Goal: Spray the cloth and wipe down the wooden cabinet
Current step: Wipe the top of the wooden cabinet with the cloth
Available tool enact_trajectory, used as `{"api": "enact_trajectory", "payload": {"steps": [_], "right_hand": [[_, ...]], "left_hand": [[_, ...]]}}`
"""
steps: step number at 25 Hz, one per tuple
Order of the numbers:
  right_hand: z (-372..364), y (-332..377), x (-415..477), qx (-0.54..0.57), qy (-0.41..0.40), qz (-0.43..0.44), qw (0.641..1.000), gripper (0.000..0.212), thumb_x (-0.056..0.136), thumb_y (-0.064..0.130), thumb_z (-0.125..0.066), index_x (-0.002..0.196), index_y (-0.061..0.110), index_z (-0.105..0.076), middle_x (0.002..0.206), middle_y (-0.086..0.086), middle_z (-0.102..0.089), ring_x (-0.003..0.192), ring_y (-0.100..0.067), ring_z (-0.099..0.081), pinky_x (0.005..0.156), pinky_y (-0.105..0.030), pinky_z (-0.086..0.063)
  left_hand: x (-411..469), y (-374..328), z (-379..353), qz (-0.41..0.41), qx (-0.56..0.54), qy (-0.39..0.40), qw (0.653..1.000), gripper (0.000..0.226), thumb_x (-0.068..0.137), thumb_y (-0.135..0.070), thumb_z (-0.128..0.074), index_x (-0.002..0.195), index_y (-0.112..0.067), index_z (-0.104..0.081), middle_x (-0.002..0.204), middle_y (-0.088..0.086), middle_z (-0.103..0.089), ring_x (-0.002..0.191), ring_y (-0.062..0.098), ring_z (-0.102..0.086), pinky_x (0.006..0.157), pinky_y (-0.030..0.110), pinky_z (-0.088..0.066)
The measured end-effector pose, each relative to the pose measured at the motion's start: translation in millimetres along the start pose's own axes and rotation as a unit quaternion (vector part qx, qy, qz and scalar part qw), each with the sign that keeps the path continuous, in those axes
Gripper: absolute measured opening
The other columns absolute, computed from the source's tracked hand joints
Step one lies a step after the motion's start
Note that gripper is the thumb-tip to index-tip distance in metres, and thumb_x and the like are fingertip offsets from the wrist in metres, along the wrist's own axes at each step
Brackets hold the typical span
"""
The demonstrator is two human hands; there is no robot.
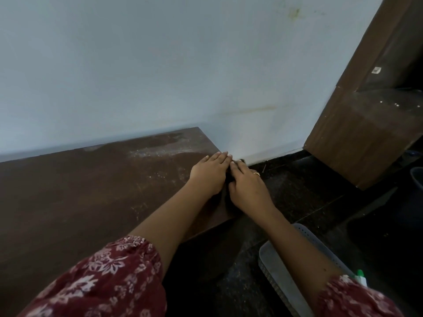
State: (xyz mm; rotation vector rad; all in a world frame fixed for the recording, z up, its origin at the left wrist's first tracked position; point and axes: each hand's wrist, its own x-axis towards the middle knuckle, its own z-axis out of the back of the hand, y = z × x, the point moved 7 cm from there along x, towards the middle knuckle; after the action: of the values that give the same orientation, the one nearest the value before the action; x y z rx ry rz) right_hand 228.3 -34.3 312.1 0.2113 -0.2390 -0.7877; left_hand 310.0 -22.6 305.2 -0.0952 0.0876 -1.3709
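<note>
The low wooden cabinet [91, 184] has a dark brown top with pale dusty streaks near the wall. At its right end, both hands press on a dark cloth [227, 182], of which only a strip shows between them. My left hand [211, 171] lies flat on the cabinet top with fingers together. My right hand [247, 184], wearing a ring, rests over the right edge on the cloth. A spray bottle's green and white top [360, 276] peeks out at the lower right, behind my right sleeve.
A pale perforated plastic basket [286, 266] sits on the dark floor [297, 191] under my right forearm. A tall brown wooden unit [366, 133] stands at the right against the light blue wall [160, 65]. A dark bucket rim [417, 177] shows at the far right.
</note>
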Motion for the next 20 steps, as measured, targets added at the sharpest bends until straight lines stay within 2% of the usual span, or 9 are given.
{"api": "enact_trajectory", "payload": {"steps": [7, 11, 20], "right_hand": [[-16.9, 28.1, 90.8, 0.010, -0.004, 0.048, 0.999, 0.050, 0.093, 0.014, -0.037, 0.143, 0.014, -0.031, 0.152, -0.007, -0.031, 0.131, -0.029, -0.039, 0.105, -0.034, -0.034], [-29.0, 51.8, 134.1, 0.014, -0.008, 0.071, 0.997, 0.052, 0.092, 0.013, -0.039, 0.143, 0.015, -0.031, 0.150, -0.008, -0.034, 0.129, -0.030, -0.042, 0.103, -0.035, -0.036], [-57.7, 147.4, 150.6, 0.035, 0.016, 0.159, 0.987, 0.052, 0.091, 0.016, -0.044, 0.141, 0.014, -0.035, 0.151, -0.008, -0.035, 0.133, -0.029, -0.038, 0.107, -0.037, -0.034]], "left_hand": [[52.6, 76.0, 6.8, 0.076, -0.009, 0.002, 0.997, 0.058, 0.100, -0.017, -0.029, 0.152, -0.017, -0.002, 0.162, -0.001, 0.002, 0.150, 0.014, -0.001, 0.123, 0.035, -0.007], [75.7, 120.5, 13.4, 0.095, -0.001, -0.005, 0.996, 0.058, 0.100, -0.018, -0.031, 0.152, -0.017, -0.005, 0.162, -0.001, -0.002, 0.149, 0.016, -0.007, 0.122, 0.037, -0.014], [26.0, 212.9, 25.0, 0.163, 0.057, -0.005, 0.985, 0.056, 0.099, -0.017, -0.030, 0.151, -0.008, -0.010, 0.161, 0.008, -0.009, 0.149, 0.020, -0.009, 0.121, 0.036, -0.010]]}}
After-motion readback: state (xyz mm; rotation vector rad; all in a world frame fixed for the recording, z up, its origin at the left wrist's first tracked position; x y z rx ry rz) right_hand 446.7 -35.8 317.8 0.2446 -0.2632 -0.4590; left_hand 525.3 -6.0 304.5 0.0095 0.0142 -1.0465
